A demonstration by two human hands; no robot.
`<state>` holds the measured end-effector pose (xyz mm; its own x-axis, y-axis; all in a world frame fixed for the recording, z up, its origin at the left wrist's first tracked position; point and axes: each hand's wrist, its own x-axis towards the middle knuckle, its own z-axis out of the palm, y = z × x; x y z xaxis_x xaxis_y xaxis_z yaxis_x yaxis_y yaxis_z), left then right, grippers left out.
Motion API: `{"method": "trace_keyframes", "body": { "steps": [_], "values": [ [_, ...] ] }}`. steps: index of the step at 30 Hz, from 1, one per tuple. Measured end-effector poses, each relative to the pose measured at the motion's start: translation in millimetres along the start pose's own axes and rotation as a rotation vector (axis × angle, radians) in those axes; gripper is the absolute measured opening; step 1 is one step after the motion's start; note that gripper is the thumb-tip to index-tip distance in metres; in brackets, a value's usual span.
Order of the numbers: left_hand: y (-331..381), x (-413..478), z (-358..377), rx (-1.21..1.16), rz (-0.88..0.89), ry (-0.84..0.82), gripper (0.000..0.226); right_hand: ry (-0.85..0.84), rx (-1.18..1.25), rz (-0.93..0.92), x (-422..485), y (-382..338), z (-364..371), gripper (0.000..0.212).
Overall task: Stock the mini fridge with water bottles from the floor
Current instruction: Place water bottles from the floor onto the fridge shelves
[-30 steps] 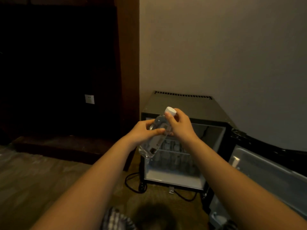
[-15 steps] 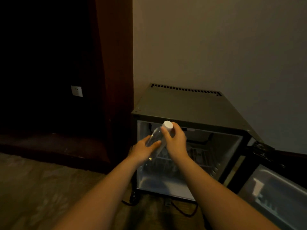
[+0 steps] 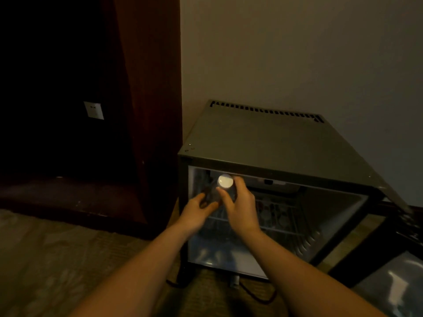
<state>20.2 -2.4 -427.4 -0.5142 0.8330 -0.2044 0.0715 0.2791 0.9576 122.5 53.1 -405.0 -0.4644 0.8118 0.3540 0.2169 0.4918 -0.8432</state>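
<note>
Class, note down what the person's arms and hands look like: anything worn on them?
The left forearm and right forearm are bare, no sleeves in view. The left hand and right hand wear no gloves; no watch, bracelet or ring shows in the dim light.

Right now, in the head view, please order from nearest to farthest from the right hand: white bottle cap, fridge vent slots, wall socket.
1. white bottle cap, just above the right hand, front centre.
2. fridge vent slots, along the top's rear edge.
3. wall socket, far left, on the dark wall.
</note>
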Motion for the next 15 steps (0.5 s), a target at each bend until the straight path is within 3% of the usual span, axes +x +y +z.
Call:
{"method": "trace_keyframes", "body": {
  "steps": [5,10,15],
  "values": [
    [-10,18,6,0.048,-0.004,0.063,0.041,0.069,-0.052,0.120,21,11,14,0.029],
    [-17,32,12,0.091,0.044,0.049,0.051,0.084,0.000,0.231,43,22,35,0.026],
    [-24,46,20,0.147,-0.047,0.072,0.050,-0.049,-0.187,0.377,71,33,44,0.040]
  ]
}}
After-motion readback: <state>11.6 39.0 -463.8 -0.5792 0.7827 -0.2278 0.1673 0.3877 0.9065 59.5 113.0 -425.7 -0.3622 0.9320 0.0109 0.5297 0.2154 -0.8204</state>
